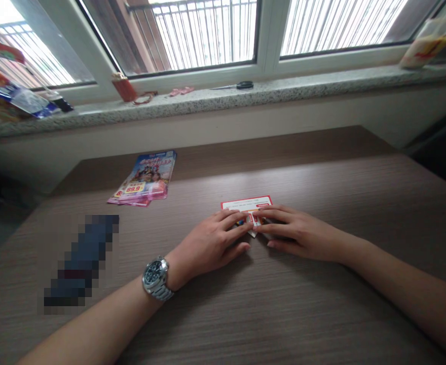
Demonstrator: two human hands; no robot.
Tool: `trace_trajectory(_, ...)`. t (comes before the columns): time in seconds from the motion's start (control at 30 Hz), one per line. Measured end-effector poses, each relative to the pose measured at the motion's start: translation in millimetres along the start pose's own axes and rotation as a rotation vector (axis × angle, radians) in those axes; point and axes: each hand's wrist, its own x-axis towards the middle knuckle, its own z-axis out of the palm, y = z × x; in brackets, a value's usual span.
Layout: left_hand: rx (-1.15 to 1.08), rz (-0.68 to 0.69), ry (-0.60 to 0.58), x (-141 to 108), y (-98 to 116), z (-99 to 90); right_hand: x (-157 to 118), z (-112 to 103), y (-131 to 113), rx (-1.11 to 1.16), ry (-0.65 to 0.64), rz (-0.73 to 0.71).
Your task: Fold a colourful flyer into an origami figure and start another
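Note:
A small printed paper flyer (246, 204), white with a red border, lies on the table under my fingertips. Its near part comes to a point toward me, as if folded over; the fingers cover much of it. My left hand (217, 235), with a metal watch on the wrist, rests on its left side, fingers stretched out. From the right, my right hand (297, 230) lays its extended fingers on the other side. The two hands' fingertips nearly meet over the paper's middle. Neither hand grips anything.
A stack of colourful flyers (149, 175) lies at the table's back left. Nearer is a pixelated dark object (84, 261). On the stone windowsill (192, 105) are scissors (245, 85), a red-brown container (124, 88), small pink items (181, 92) and packages at both ends.

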Motion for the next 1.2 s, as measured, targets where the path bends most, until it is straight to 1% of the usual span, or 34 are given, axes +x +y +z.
trace_trajectory(0.13,-0.009,0.005,-0.020,0.2,-0.1,0.1,1.3,0.6,0.1,0.032,0.044,0.041)
trace_trajectory(0.23,-0.012,0.001,-0.021,0.2,-0.5,0.6,0.5,2.2,1.9,0.022,0.040,0.044)
trace_trajectory(0.57,-0.012,-0.001,-0.017,-1.4,-0.6,1.8,-1.9,-2.5,1.3,0.001,0.018,-0.033)
trace_trajectory(0.8,0.002,-0.010,-0.015,-1.5,1.0,2.5,-3.4,-1.8,-0.8,-0.040,-0.006,-0.040)
trace_trajectory(0.97,0.032,-0.040,-0.051,-4.3,5.1,4.5,-2.8,-2.7,-1.9,-0.049,-0.015,-0.039)
trace_trajectory(1.2,0.005,-0.058,-0.072,-7.2,7.9,5.1,-2.4,-3.3,-3.4,-0.016,0.031,-0.041)
